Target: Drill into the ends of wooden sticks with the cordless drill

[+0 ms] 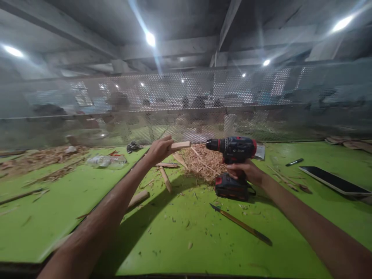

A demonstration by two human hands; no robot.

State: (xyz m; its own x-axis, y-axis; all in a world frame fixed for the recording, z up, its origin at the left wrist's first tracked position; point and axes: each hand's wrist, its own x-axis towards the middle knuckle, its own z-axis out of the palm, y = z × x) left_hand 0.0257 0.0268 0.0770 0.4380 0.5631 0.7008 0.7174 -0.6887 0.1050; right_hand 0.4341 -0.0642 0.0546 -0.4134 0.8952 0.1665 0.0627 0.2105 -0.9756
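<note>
My left hand [159,150] holds a short wooden piece [180,145] up above the green table [188,240], its free end pointing right. My right hand [245,171] grips the handle of a dark cordless drill [232,149] with a red collar and a battery base [231,187]. The drill's chuck points left at the wooden piece, with a small gap between them. Both are raised in front of a pile of wood shavings [203,161].
Several pointed wooden stakes [165,179] lie near the shavings. A long knife [241,224] rests on the table in front. A tablet [334,180] and a pen [294,162] lie at right. A crumpled plastic bottle [106,161] and more shavings are at left. A perforated metal screen [186,104] backs the table.
</note>
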